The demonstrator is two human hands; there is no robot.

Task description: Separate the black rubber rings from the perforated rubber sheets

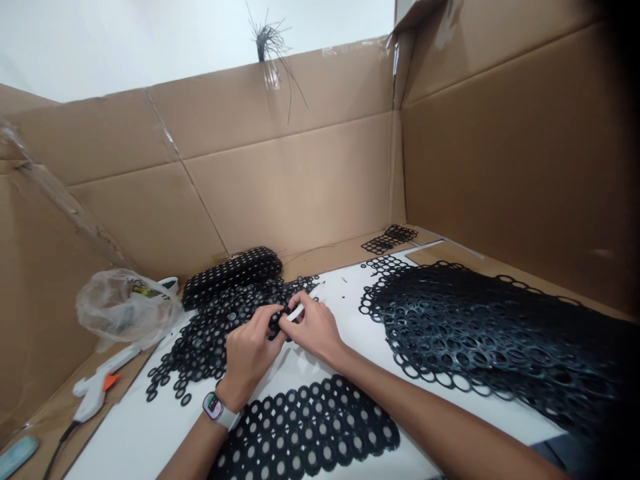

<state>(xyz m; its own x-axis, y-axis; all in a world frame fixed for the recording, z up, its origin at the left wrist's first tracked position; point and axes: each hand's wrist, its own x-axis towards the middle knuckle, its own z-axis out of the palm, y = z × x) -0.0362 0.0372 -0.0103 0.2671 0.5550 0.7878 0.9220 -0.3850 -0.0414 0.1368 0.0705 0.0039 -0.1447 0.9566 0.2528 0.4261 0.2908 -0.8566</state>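
Note:
My left hand (251,350), with a watch (214,405) on its wrist, is closed in a pinch on small black rings (275,322). Close against it, my right hand (316,328) is also closed, and a slim white stick-like piece (295,313) shows between its fingers. Its exact kind is hidden by the fingers. Beyond the left hand spreads a heap of loose black rings (200,340). Under my forearms lies a panel of joined black rings (305,427) on the white board (125,433).
A large black ring mesh (465,327) lies at right. Behind the heap rests a rolled black mesh (235,270). At left are a white glue gun (95,393), a clear plastic bag (125,307) and a light-blue object (19,456). Cardboard walls (300,173) surround the workspace.

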